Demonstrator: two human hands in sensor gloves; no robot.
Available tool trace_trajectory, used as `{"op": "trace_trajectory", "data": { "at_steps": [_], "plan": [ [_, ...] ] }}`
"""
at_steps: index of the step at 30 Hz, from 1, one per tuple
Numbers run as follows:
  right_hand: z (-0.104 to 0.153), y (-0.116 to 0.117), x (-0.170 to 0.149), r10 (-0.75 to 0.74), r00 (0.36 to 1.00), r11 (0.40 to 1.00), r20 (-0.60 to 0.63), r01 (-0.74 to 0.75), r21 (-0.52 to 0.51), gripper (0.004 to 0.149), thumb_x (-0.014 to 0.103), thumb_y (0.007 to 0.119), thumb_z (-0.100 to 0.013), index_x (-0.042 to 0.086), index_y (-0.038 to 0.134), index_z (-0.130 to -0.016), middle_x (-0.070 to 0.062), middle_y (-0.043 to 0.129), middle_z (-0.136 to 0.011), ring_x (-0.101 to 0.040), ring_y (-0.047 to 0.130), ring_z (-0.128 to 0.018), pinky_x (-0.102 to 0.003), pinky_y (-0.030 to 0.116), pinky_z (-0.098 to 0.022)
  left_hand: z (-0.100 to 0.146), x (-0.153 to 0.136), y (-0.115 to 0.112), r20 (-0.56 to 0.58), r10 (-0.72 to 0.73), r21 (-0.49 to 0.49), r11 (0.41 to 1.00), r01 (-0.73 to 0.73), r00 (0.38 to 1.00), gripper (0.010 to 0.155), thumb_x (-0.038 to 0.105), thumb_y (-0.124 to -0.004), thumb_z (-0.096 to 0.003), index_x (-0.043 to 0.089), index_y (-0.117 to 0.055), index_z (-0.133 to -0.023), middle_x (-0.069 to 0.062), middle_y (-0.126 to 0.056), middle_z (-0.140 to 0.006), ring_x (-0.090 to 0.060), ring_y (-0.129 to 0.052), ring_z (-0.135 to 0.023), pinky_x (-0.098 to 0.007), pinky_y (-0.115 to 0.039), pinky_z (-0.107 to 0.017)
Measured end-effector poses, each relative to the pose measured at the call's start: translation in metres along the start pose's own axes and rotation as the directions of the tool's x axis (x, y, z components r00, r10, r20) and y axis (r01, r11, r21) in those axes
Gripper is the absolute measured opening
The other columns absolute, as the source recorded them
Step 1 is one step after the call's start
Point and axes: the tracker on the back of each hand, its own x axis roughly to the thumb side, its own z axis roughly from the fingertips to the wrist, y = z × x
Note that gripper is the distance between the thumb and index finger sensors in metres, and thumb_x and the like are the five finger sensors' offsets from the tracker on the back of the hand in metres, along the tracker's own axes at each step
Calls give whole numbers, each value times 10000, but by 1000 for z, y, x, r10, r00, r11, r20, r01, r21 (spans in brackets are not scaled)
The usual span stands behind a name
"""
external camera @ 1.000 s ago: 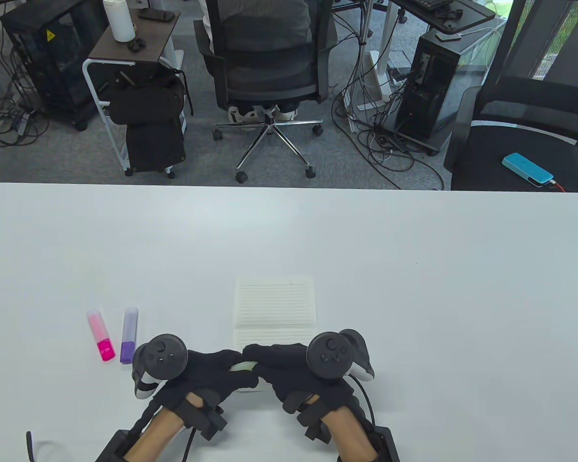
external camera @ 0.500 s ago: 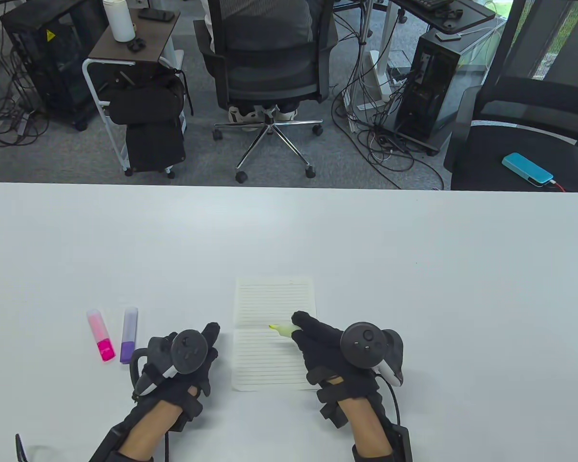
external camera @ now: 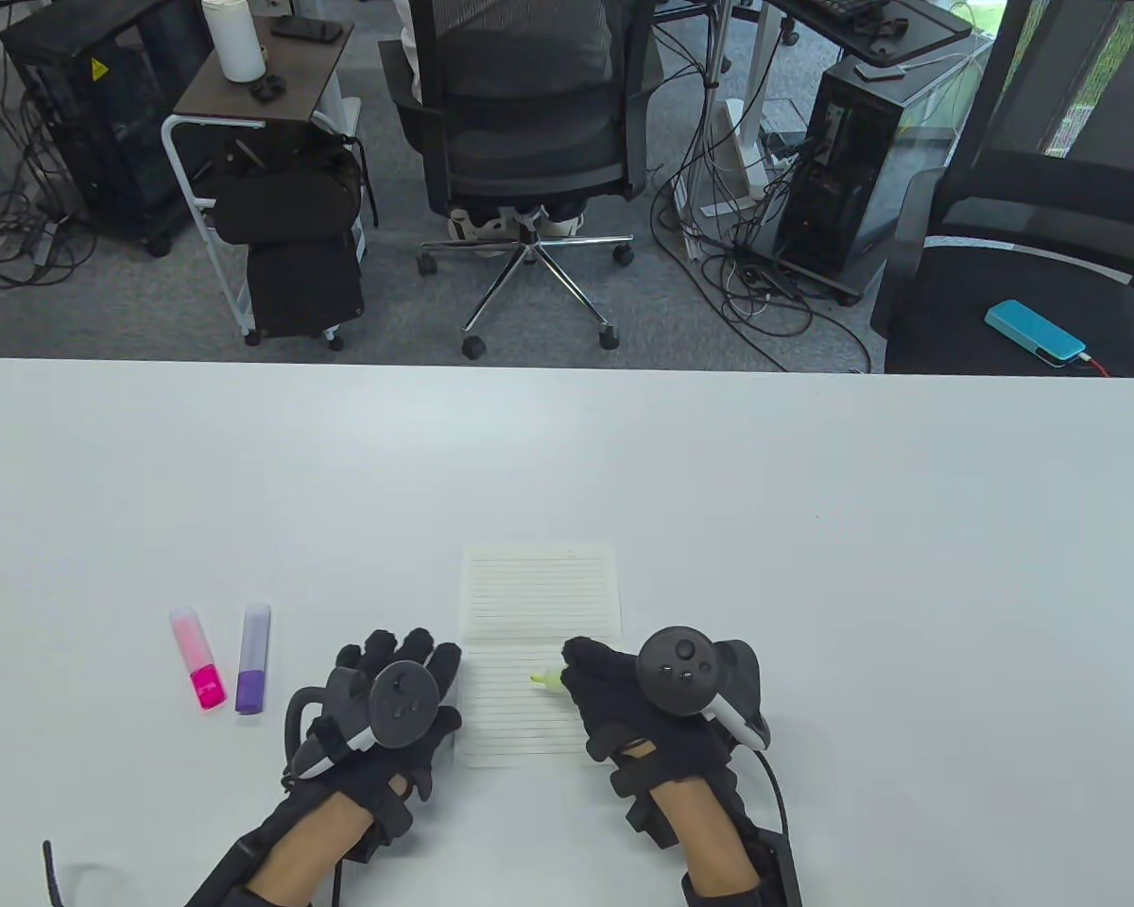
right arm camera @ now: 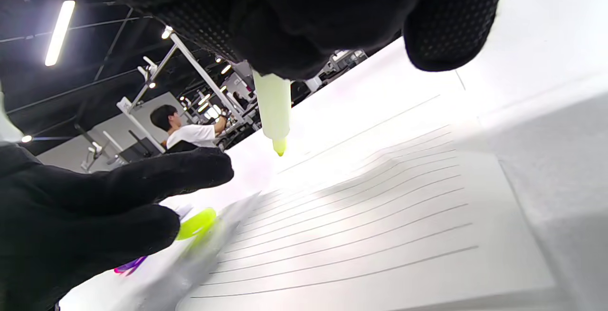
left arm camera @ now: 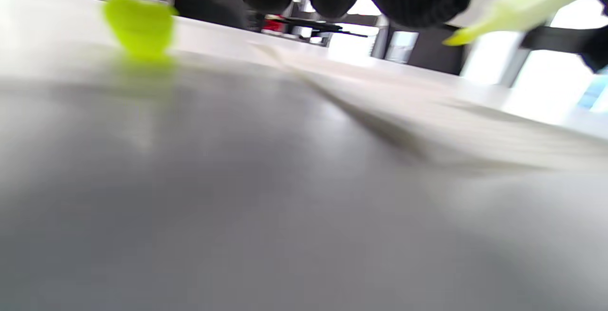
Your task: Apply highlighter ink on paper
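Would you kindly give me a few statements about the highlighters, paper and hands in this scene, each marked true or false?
1. The right hand holds a yellow highlighter with its cap off. True.
2. The yellow cap is in the left hand. False: it sits on the table, and that hand's fingers are straight.
3. The pink highlighter and purple highlighter lie capped, left of the lined paper. True.
4. The highlighter tip points away from the paper. False: it is over the sheet.

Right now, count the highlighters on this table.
3: the pink highlighter and purple highlighter lie capped, side by side, left of the paper; the yellow highlighter is gripped uncapped in the right hand.
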Motion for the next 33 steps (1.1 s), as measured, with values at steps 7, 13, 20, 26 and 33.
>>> {"op": "trace_trajectory", "data": {
  "at_steps": [7, 13, 20, 26, 33],
  "plan": [
    [1, 1, 5, 52, 999, 998, 12, -52, -34, 434, 375, 788, -639, 136, 761, -1001, -70, 946, -528, -198, 908, -283, -561, 759, -568, 4, 31, -12, 215, -12, -91, 995, 32, 976, 623, 537, -695, -479, 311, -657, -1058, -24, -604, -1161, -474, -436, -1074, -714, -306, -720],
    [-3, 11, 10, 100, 995, 995, 9, -100, 16, 433, 374, 786, -640, 144, 755, -1006, -72, 943, -543, -202, 908, -295, -561, 753, -574, 3, 32, -20, 207, -34, -177, 982, 71, 978, 608, 555, -676, -487, 317, -676, -1046, -29, -564, -1169, -467, -459, -1072, -714, -317, -720],
    [-7, 18, 12, 132, 991, 991, 5, -132, 39, 431, 370, 787, -640, 151, 752, -1009, -77, 941, -554, -206, 907, -303, -563, 749, -578, 3, 32, -20, 205, -29, -188, 980, 68, 978, 609, 558, -669, -487, 315, -668, -1046, -30, -559, -1166, -453, -507, -1064, -711, -345, -720],
    [-9, 24, 13, 167, 986, 984, -4, -166, 63, 430, 369, 785, -643, 153, 749, -1013, -80, 940, -562, -210, 907, -310, -564, 745, -582, 2, 31, -20, 198, -18, -201, 978, 58, 980, 609, 561, -668, -488, 321, -662, -1048, -24, -545, -1169, -441, -500, -1068, -709, -345, -722],
    [-10, 27, 15, 203, 979, 976, -11, -201, 81, 424, 369, 779, -644, 160, 751, -1012, -79, 939, -565, -208, 907, -310, -564, 746, -582, 2, 30, -20, 195, -10, -211, 976, 52, 981, 612, 562, -663, -490, 321, -651, -1052, -19, -528, -1172, -438, -493, -1067, -709, -340, -723]
  ]
}}
